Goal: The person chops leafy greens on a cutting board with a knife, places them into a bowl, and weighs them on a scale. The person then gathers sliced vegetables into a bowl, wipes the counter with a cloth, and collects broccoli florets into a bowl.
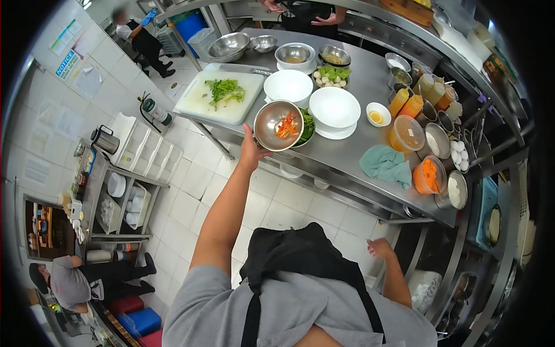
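My left hand (251,152) grips the side of a steel bowl (265,132) at the table's near edge. Orange-red vegetable strips (287,125) lie inside it. Partly hidden behind this bowl are green leaves (307,128). Two white bowls (335,108) stand close by, one beyond the steel bowl and the other to its right on a white plate. To the left, chopped greens (224,92) rest on a white cutting board (188,104). My right hand (380,248) hangs away from the table over the floor, fingers loosely apart, holding nothing.
On the steel table (347,153) are a green cloth (386,165), an orange-filled tub (429,176), sauce bottles (411,106), eggs (459,155) and metal bowls (229,46). A co-worker (312,16) stands across the table; others stand at left. A rack (144,147) lines the left wall.
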`<state>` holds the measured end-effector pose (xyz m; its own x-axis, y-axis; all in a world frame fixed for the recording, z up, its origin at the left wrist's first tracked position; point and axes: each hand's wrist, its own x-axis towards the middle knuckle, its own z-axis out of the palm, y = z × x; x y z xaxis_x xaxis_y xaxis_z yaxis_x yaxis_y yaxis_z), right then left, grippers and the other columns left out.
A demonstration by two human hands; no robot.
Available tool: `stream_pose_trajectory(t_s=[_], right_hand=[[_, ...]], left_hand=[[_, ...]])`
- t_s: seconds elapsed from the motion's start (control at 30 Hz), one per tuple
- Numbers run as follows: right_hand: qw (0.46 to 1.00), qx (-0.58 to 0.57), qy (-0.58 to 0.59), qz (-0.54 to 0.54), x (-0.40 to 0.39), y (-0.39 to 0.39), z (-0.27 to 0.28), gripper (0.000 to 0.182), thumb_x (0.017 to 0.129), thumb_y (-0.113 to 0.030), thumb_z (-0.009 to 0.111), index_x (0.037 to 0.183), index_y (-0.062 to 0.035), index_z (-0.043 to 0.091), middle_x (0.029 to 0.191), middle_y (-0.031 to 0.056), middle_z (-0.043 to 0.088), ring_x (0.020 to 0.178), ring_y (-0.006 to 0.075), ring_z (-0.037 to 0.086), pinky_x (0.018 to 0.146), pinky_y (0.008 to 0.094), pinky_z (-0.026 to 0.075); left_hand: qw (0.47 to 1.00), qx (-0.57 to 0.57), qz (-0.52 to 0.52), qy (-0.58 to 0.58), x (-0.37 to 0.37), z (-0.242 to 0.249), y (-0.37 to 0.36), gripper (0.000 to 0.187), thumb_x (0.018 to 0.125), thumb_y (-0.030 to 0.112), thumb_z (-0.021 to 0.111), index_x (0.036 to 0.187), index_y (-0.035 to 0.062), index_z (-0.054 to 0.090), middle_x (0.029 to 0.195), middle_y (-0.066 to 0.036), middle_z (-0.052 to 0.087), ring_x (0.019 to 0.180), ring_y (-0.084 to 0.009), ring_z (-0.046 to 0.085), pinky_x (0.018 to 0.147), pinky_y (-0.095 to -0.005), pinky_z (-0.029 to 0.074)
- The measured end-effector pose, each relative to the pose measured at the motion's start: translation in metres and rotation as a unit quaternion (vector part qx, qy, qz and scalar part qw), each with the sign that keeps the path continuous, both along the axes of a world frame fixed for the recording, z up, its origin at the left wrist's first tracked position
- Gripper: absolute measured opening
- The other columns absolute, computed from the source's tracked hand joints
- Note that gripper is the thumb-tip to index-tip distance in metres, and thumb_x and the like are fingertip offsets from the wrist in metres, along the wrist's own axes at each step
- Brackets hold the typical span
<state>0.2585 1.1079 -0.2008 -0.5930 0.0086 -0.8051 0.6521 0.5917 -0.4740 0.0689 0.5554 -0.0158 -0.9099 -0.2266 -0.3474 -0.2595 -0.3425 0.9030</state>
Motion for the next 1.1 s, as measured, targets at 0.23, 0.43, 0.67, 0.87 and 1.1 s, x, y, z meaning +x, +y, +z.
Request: stream_pose_trajectory(t_s=[0.23,0.43,0.67,0.87,1.1], right_hand=[[0.971,-0.104,0.151,0.156,-0.101,-0.13,0.076,0.02,0.087,-0.015,0.066,0.095,0.0012,0.073,0.073,0.0062,0.068,0.065,0.0119,0.063,0.058,0.026,0.051],[0.937,-0.299,0.178,-0.031,-0.144,-0.273,0.155,0.061,0.1,-0.027,0.051,0.151,-0.005,0.024,0.124,0.0197,0.06,0.083,0.0234,0.069,0.071,0.0337,0.057],[0.875,-0.35,0.185,-0.278,-0.198,-0.377,0.161,0.054,0.101,-0.026,0.048,0.145,-0.0014,0.028,0.112,0.0216,0.064,0.079,0.0253,0.069,0.066,0.0344,0.058],[0.909,-0.317,0.116,-0.246,-0.185,-0.411,0.172,0.044,0.098,-0.024,0.053,0.131,0.0005,0.037,0.105,0.0211,0.067,0.077,0.0267,0.07,0.063,0.0369,0.057],[0.927,-0.127,0.253,-0.246,-0.166,-0.336,0.162,0.038,0.095,-0.025,0.059,0.125,-0.0025,0.05,0.097,0.0134,0.068,0.071,0.0184,0.067,0.059,0.0323,0.054]], left_hand=[[0.996,0.05,-0.044,-0.063,-0.006,-0.083,-0.05,0.074,0.099,0.063,0.027,0.14,0.0027,0.038,0.117,-0.019,0.059,0.093,-0.0303,0.065,0.074,-0.0408,0.055],[0.977,0.021,-0.187,-0.104,-0.006,-0.091,-0.074,0.035,0.101,0.032,0.05,0.123,0.0052,0.055,0.103,-0.01,0.065,0.081,-0.0206,0.068,0.07,-0.0331,0.054],[0.944,0.008,-0.331,-0.003,-0.024,-0.052,-0.096,0.034,0.1,0.02,0.053,0.13,0.005,0.05,0.113,-0.011,0.065,0.086,-0.0207,0.069,0.072,-0.0316,0.055],[0.942,0.003,-0.336,-0.022,-0.05,-0.05,-0.105,0.036,0.096,0.004,0.049,0.132,0.0053,0.045,0.114,-0.012,0.064,0.09,-0.0228,0.07,0.073,-0.031,0.056],[0.937,-0.017,-0.347,-0.024,-0.042,-0.066,-0.102,0.036,0.095,0.003,0.049,0.13,0.0024,0.041,0.119,-0.015,0.061,0.09,-0.0249,0.069,0.074,-0.0341,0.056]])
